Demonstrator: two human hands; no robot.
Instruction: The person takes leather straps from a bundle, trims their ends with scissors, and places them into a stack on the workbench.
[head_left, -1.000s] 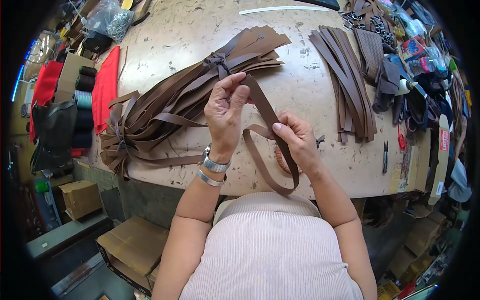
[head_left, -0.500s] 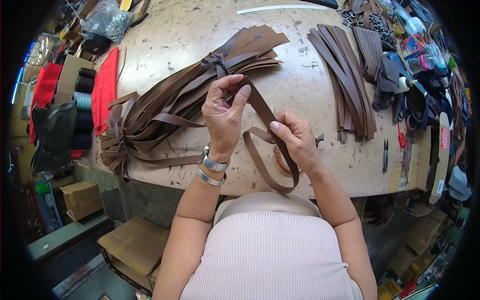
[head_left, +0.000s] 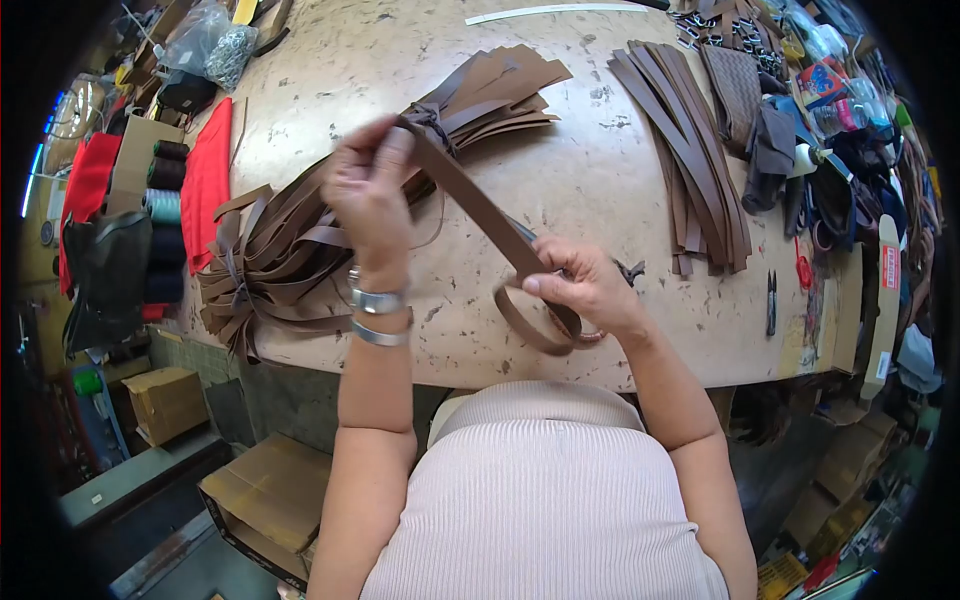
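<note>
A brown leather strap (head_left: 470, 200) stretches slantwise between my two hands above the table. My left hand (head_left: 370, 195), blurred by motion, pinches its upper end between thumb and fingers. Lower down, my right hand (head_left: 580, 280) grips the same strap, and the rest of it hangs in a loop below. Behind my left hand lies a big bundle of brown straps (head_left: 290, 250), tied at two places with dark strips. A coiled, braided brown piece, partly hidden, rests on the table under my right hand.
Another pile of brown straps (head_left: 685, 160) lies at the right, near black-handled pliers or snips (head_left: 771, 303). Thread spools (head_left: 167, 175) and red material (head_left: 208, 185) stand at left. Bags and clutter fill the right edge. A cardboard box (head_left: 268, 500) sits below the table (head_left: 480, 365).
My left hand has moved left and upward, drawing more of the strap out between the hands. The hanging loop has become smaller. My right hand has shifted slightly left and down.
</note>
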